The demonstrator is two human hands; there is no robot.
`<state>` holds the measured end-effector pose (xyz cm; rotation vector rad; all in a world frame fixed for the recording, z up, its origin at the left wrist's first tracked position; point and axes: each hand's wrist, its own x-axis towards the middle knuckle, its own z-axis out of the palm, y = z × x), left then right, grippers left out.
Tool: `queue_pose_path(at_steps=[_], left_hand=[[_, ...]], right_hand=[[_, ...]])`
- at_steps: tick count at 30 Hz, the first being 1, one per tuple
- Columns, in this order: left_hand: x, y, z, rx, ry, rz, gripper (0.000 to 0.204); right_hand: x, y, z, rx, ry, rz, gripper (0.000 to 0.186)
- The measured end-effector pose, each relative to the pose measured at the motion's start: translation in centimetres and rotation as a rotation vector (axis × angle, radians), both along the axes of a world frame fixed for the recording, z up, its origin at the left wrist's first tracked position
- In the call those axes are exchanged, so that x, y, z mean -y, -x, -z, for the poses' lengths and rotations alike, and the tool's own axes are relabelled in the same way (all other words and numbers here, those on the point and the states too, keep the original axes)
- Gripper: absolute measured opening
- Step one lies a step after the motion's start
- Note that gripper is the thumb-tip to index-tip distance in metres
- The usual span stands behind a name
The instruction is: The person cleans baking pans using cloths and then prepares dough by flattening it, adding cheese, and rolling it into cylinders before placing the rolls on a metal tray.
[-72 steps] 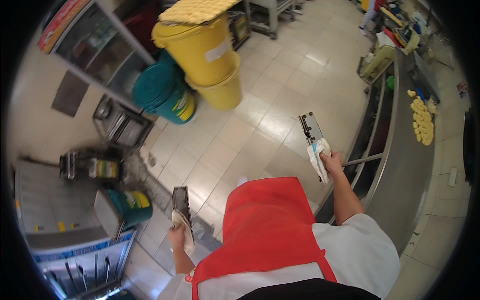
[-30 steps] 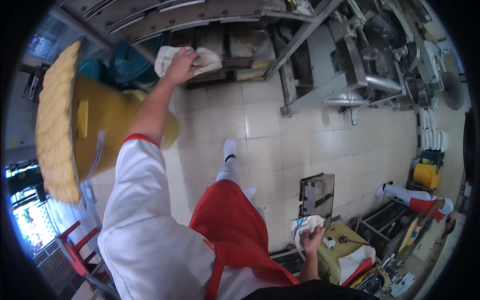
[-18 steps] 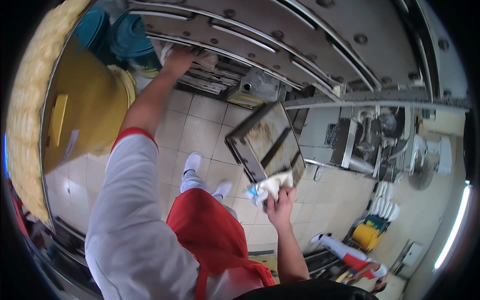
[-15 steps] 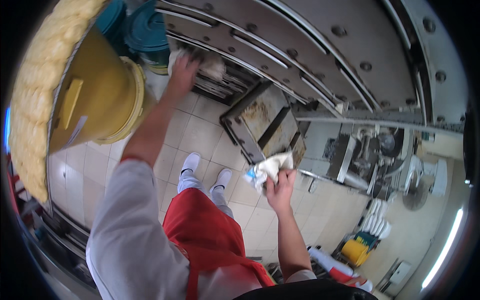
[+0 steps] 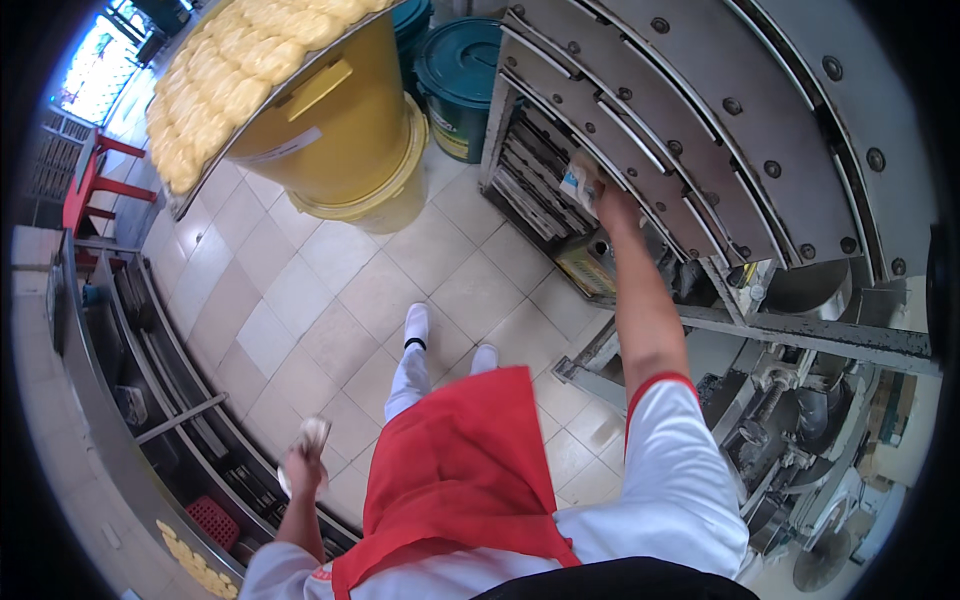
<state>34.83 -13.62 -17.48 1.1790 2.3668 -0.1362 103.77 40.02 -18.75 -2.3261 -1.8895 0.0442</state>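
Observation:
My right hand (image 5: 617, 208) is raised at the steel deck oven (image 5: 680, 130), close to the lower edge of its front. In its closed fingers is a white cloth (image 5: 578, 188) with a blue patch. Part of that hand's grip is hidden behind the cloth and the oven edge. Low on the left, beside the long counter, hangs my left hand (image 5: 303, 470). It is closed on an off-white cloth (image 5: 314, 432), a little smeared by motion.
Under the oven stand upright metal trays (image 5: 535, 180) and a yellowish tin (image 5: 590, 268). A yellow bucket (image 5: 340, 110) has a tray of pale dough pieces (image 5: 240, 75) above it. Teal lidded buckets (image 5: 460, 65) stand behind. A counter with shelves (image 5: 150, 370) runs along the left.
The view has turned. My left hand, earlier at the oven's underside, is now low at the left. My right hand has gone up to the oven front, and the stained metal piece near it has left view.

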Motion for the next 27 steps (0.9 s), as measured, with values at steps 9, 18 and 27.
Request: queue_pose_path(at_steps=[9,18,27], left_hand=[[21.1,-4.9,-5.0,0.038,-0.177,-0.611,0.027],[8.5,2.8,-12.0,1.307,-1.040,-1.114,0.049],[0.7,16.7,-27.0,1.765,-2.059,-0.424,0.070]], right_hand=[[4.2,0.9,0.8,0.352,-0.463,-0.065,0.032],[23.6,28.1,-8.5,-1.746,0.163,-0.083,0.037],[25.0,53.7,-32.9,-2.254,0.162,-0.784,0.061]])
